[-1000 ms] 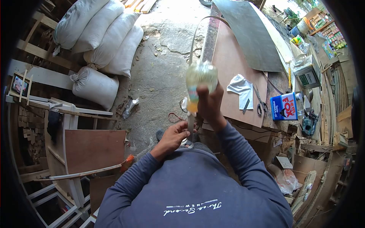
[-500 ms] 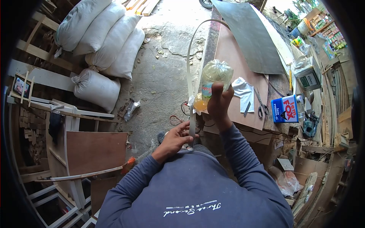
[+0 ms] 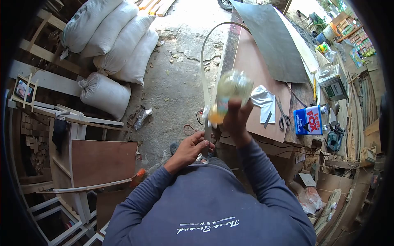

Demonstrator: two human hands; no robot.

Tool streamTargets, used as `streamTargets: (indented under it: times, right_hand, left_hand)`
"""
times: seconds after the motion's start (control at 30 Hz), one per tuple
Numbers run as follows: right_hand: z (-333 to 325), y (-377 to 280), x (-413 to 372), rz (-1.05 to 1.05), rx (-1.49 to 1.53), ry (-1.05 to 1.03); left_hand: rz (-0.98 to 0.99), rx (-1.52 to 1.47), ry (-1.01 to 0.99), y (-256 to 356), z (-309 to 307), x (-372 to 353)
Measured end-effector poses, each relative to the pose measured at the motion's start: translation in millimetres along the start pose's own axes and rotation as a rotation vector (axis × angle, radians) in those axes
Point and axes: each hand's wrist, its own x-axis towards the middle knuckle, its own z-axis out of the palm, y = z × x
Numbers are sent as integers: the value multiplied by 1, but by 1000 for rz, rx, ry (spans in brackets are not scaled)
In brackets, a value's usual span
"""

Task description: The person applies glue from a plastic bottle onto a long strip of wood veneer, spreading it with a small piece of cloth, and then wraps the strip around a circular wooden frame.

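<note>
Four stuffed white sacks [image 3: 119, 45] lie heaped on the cracked concrete floor [image 3: 176, 74] at upper left. Below them stand pale wooden frames [image 3: 69, 205] with a brown panel [image 3: 102, 162] leaning among them. To the right runs a long workbench topped with a brown board [image 3: 252, 61], and a grey sheet [image 3: 273, 41] lies across its far end. Smaller things sit on the bench's near part: a green-labelled tin [image 3: 333, 86], a blue can [image 3: 308, 120], a crumpled white cloth [image 3: 264, 98] and a pair of scissors [image 3: 281, 115] just beside the cloth. The place is a cluttered, daylit workshop with offcuts and tools along the right edge.

In front of the bench edge, the right hand [image 3: 236, 121] is wrapped around a clear plastic bottle [image 3: 232, 88] of yellowish liquid, tilted with its neck low and touching a thin pale strip [image 3: 202, 69]. The left hand [image 3: 191, 149] pinches the strip's lower end just beneath the bottle. From there the strip rises and arcs over towards the bench's far end.
</note>
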Motion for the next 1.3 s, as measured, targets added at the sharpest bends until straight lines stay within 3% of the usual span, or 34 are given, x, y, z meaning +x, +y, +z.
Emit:
streamTargets:
  times: [0.03, 0.07, 0.17, 0.3, 0.43, 0.53, 0.7, 0.83, 1.03, 1.3]
  right_hand:
    - [19, -17, -20, -94, 171, 75]
    - [21, -18, -24, -86, 177, 44]
    - [22, -5, -11, 17, 116, 10]
    - [31, 12, 4, 48, 125, 12]
    - [39, -20, -25, -69, 143, -118]
    - [40, -6, -8, 8, 87, -89]
    - [34, 31, 40, -43, 66, 168]
    - [10, -5, 58, 34, 244, 324]
    - [28, 9, 17, 111, 399, 154]
    - [63, 10, 6, 40, 170, -62]
  left_hand:
    - [-16, 12, 8, 1, -4, 1]
    - [-39, 32, 11, 2, -6, 0]
    - [132, -140, 58, -2, 4, -8]
    - [-30, -94, 165, -3, -3, -13]
    - [-3, -13, 156, -2, -6, -18]
    - [55, -90, 143, -18, -5, -19]
    - [62, -128, 237, -20, -10, -15]
    - [22, -79, 337, -18, -17, -18]
    - [35, -190, 301, -16, -18, -24]
    - [118, -219, 251, -21, -13, -30]
